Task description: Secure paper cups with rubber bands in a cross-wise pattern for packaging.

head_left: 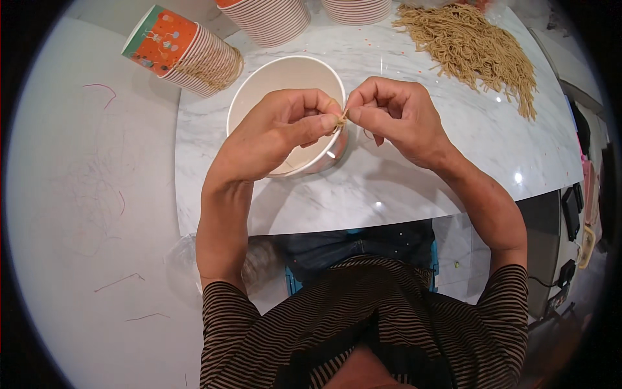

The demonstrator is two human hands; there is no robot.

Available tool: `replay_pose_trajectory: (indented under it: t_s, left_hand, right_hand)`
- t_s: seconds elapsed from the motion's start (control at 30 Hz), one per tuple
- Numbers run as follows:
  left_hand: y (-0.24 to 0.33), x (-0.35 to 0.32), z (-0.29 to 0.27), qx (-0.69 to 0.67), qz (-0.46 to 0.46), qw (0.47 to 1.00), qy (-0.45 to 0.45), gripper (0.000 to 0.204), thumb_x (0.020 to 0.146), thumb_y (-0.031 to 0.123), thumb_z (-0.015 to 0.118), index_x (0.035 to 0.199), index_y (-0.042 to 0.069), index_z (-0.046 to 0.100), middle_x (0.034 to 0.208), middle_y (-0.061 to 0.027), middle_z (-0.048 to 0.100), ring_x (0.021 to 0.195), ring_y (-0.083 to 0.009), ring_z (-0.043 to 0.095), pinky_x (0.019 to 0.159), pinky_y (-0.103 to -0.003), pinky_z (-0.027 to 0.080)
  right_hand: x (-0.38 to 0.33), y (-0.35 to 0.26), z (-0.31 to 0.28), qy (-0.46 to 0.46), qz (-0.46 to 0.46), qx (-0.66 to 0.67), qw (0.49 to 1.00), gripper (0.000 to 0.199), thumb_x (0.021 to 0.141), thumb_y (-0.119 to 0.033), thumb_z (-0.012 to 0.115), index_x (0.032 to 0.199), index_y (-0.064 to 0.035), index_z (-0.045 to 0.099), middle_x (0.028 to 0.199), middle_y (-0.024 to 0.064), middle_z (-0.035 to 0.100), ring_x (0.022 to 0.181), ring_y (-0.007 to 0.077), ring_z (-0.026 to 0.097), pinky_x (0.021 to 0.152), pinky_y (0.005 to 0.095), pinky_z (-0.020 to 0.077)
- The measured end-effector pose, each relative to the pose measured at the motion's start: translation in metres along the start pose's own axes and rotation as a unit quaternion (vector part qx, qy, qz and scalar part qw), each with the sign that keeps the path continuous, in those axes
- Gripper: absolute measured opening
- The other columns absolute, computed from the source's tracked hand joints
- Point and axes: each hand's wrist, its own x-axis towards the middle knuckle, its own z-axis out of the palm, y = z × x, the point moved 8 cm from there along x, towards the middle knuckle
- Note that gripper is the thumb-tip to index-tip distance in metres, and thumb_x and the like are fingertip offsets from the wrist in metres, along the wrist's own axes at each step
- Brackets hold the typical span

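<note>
A large white paper bucket (295, 72) stands on the marble table, its open mouth tilted toward me. At the right side of its rim, a short tan cord (342, 121) is pinched between both hands. My left hand (275, 133) reaches across the bucket's mouth, thumb and index finger closed on the cord by the rim. Just outside the rim, my right hand (405, 123) pinches the cord with thumb and index finger. Fingertips partly cover the cord, so I cannot tell whether it is knotted or passes through the bucket wall.
A leaning stack of orange and green paper buckets (188, 55) is at the back left. Two more bucket stacks (272, 23) stand at the far edge. A heap of tan cords (479, 48) lies at the back right. The white marble table (402, 201) has a curved edge.
</note>
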Motion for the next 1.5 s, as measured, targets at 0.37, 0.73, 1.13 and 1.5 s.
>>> replay_pose_trajectory:
  t_s: [0.37, 0.73, 1.13, 1.5]
  left_hand:
    - [0.002, 0.000, 0.000, 0.012, 0.000, 1.000, 0.015, 0.020, 0.100, 0.023, 0.073, 0.102, 0.003, 0.068, 0.091, 0.0058, 0.062, 0.081, -0.0027, 0.050, 0.072, -0.020, 0.040]
    - [0.001, -0.004, -0.007, 0.028, 0.015, 0.996, 0.078, 0.019, 0.100, 0.016, 0.072, 0.105, -0.002, 0.071, 0.094, -0.0013, 0.071, 0.085, -0.0063, 0.062, 0.078, -0.023, 0.050]
    - [0.016, -0.018, -0.001, 0.161, 0.075, 0.960, 0.218, 0.017, 0.098, 0.011, 0.074, 0.103, -0.005, 0.076, 0.088, -0.0044, 0.075, 0.081, -0.0089, 0.066, 0.075, -0.025, 0.054]
    - [0.014, -0.017, -0.007, 0.142, 0.085, 0.960, 0.228, 0.017, 0.096, 0.009, 0.075, 0.108, -0.003, 0.075, 0.091, -0.0033, 0.074, 0.084, -0.0088, 0.064, 0.077, -0.025, 0.053]
  right_hand:
    - [-0.003, -0.008, -0.004, 0.052, -0.091, -0.135, 0.985, 0.014, 0.092, -0.008, 0.076, 0.103, -0.0008, 0.073, 0.062, -0.0096, 0.041, 0.059, 0.0008, 0.039, 0.056, 0.0226, 0.0359]
    - [-0.009, -0.022, 0.001, 0.065, -0.192, -0.222, 0.954, 0.014, 0.090, -0.003, 0.076, 0.103, -0.0012, 0.080, 0.065, -0.0026, 0.057, 0.059, 0.0047, 0.047, 0.055, 0.0250, 0.0392]
    - [-0.011, -0.025, 0.005, 0.085, -0.215, -0.212, 0.950, 0.009, 0.091, -0.005, 0.077, 0.097, -0.0011, 0.082, 0.071, -0.0004, 0.068, 0.060, 0.0031, 0.049, 0.052, 0.0243, 0.0387]
    - [-0.011, -0.025, 0.000, 0.089, -0.202, -0.230, 0.948, 0.009, 0.091, -0.007, 0.075, 0.094, -0.0002, 0.080, 0.068, -0.0018, 0.065, 0.060, 0.0022, 0.048, 0.052, 0.0236, 0.0380]
